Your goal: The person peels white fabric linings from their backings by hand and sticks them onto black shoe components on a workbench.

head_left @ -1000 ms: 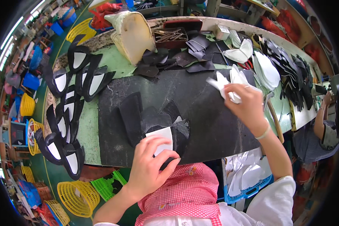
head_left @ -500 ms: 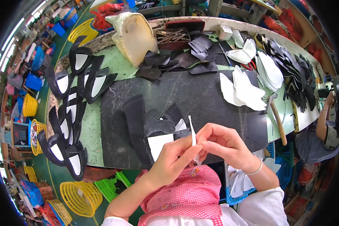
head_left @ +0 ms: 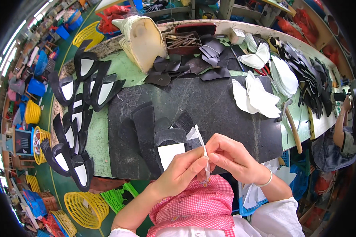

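Between my two hands is a thin white sheet piece [head_left: 200, 138], seen nearly edge-on, its upper end sticking up and its lower end hanging below my fingers. My left hand [head_left: 182, 170] pinches it from the left. The fingertips of my right hand [head_left: 233, 158] are closed on its other side. Just beyond my left hand, black shoe uppers [head_left: 144, 124] lie on a dark mat [head_left: 233, 130], one with a white patch [head_left: 171, 153] partly covered by that hand. Several cut white pieces [head_left: 261, 98] lie fanned on the mat's right.
Many black shoe uppers with white insets [head_left: 105, 91] are piled at the left. A hammer [head_left: 293, 128] lies at the right edge. Along the back are a cut-open cream plastic container [head_left: 148, 41], a red tool box [head_left: 184, 49] and black scraps [head_left: 215, 74]. Yellow basket [head_left: 85, 209] below left.
The white piece's upper end has tilted a little left and lower between my fingers. The view has shifted slightly; both hands stay together at the same place.
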`<state>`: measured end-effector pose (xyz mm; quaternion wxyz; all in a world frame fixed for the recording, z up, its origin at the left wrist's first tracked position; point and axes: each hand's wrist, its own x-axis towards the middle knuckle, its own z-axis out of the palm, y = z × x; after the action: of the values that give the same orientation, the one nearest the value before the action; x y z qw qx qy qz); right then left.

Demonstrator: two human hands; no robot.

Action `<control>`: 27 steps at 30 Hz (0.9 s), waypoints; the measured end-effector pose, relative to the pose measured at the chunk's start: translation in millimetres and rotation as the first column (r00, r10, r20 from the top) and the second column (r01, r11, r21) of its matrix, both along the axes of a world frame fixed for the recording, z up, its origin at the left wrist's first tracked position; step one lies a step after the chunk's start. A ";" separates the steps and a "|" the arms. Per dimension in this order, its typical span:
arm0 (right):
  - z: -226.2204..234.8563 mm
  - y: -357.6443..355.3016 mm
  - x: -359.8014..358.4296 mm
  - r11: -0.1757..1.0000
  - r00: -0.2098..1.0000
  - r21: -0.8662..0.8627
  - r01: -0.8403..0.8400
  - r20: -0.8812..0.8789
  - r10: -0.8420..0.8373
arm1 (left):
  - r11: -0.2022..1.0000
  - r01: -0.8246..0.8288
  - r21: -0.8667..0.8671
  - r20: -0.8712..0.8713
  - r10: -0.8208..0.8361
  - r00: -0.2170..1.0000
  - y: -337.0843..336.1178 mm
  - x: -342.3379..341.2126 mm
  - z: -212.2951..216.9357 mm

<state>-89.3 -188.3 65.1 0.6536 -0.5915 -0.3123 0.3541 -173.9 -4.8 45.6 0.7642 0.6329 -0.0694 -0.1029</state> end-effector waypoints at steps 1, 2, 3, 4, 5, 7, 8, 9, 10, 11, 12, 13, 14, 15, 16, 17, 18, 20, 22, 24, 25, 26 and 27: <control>-0.6 0.0 -0.2 1.000 1.000 0.003 -0.001 0.001 0.001 | 1.000 -0.004 -0.019 0.012 0.004 1.000 -0.5 -0.1 0.2; -1.7 -0.5 -0.3 1.000 1.000 0.007 0.002 0.009 -0.002 | 0.999 -0.008 -0.038 0.025 0.009 1.000 -1.0 0.0 0.4; -2.6 -0.2 -0.1 1.000 1.000 0.013 0.002 0.016 -0.002 | 0.999 -0.011 -0.033 0.027 0.012 1.000 -0.2 0.3 0.2; -3.1 -0.4 -0.1 1.000 1.000 0.019 -0.001 0.018 0.000 | 1.000 0.002 -0.030 0.016 -0.001 1.000 0.7 0.9 -1.0; -3.7 -0.9 0.1 1.000 0.994 -0.014 0.007 0.113 -0.005 | 1.000 0.015 -0.027 0.005 -0.014 1.000 1.6 1.6 -2.3; -2.4 1.1 1.1 0.999 0.978 -0.037 0.013 0.209 -0.005 | 1.000 0.005 -0.007 0.027 -0.005 1.000 2.5 2.1 -6.2; 1.1 2.5 1.3 0.999 0.989 -0.032 0.015 0.146 -0.010 | 1.000 0.001 0.006 0.046 -0.001 0.999 3.1 2.2 -7.3; 3.2 2.0 0.8 0.999 0.997 -0.032 0.018 0.082 -0.015 | 1.000 -0.015 0.005 0.048 0.014 0.999 1.2 1.6 -7.8; 2.6 3.0 1.0 0.999 0.996 -0.030 0.016 0.084 -0.014 | 1.000 -0.016 0.007 0.049 0.016 0.999 2.0 1.6 -6.8; 1.3 4.8 1.5 1.000 0.997 -0.009 0.002 0.073 -0.002 | 1.000 -0.027 -0.008 0.029 0.028 0.999 3.3 1.5 -5.1; 0.5 6.5 1.6 1.000 0.998 0.015 -0.014 0.063 0.013 | 0.999 -0.041 -0.021 0.009 0.041 0.999 4.4 0.7 -3.4; 1.3 6.5 2.1 0.999 0.998 0.023 -0.022 0.064 0.020 | 0.999 -0.048 -0.012 0.010 0.049 0.999 4.8 -1.0 -2.4; 3.0 4.7 3.4 0.999 0.986 -0.015 -0.036 0.162 0.038 | 0.999 -0.039 0.010 -0.047 0.039 0.998 4.0 -3.5 -1.5; 4.2 4.8 5.4 0.998 0.964 -0.045 -0.049 0.260 0.059 | 0.999 -0.032 0.040 -0.104 0.036 0.994 5.4 -4.8 0.4; 4.7 7.1 4.1 0.997 0.961 -0.016 -0.071 0.267 0.073 | 0.988 -0.030 0.153 -0.025 0.034 0.999 7.5 -1.8 2.7; 4.2 5.3 -2.0 1.000 0.998 -0.004 -0.005 0.065 0.005 | 0.995 -0.022 0.095 -0.081 0.030 0.996 5.2 -1.2 2.5; 1.2 3.6 -5.9 0.998 0.989 -0.010 0.056 -0.137 -0.056 | 0.999 -0.019 0.033 -0.132 0.023 0.991 2.8 -0.2 1.3; -12.0 -2.0 -6.1 0.989 0.990 -0.042 0.141 0.034 -0.140 | 0.994 0.010 0.106 -0.068 -0.003 0.998 3.9 2.8 -4.6; -12.1 -2.3 -6.5 0.938 0.901 -0.050 0.343 0.301 -0.313 | 0.991 0.005 0.137 -0.027 -0.002 1.000 10.5 -2.4 -14.6; -29.1 -17.0 20.4 0.786 0.756 -0.081 0.613 0.347 -0.555 | 0.911 -0.358 0.203 0.136 0.335 0.932 24.1 -15.9 -19.3; -40.2 -31.8 42.9 0.695 0.667 -0.109 0.711 0.417 -0.617 | 0.872 -0.450 0.193 0.099 0.439 0.893 33.8 -22.3 -14.7; -56.4 -57.5 66.7 0.593 0.589 -0.235 0.770 0.618 -0.520 | 0.831 -0.528 0.178 0.063 0.525 0.848 46.9 -23.6 -10.3; -65.4 -66.3 75.7 0.560 0.325 -0.032 0.828 0.841 -0.433 | 0.822 -0.547 0.160 0.065 0.544 0.836 58.2 -26.0 -9.1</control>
<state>-13.6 -254.6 -0.3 0.3818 -0.8896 -0.1921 -0.1613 -200.0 53.3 36.4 0.7037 0.6905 0.1174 0.1194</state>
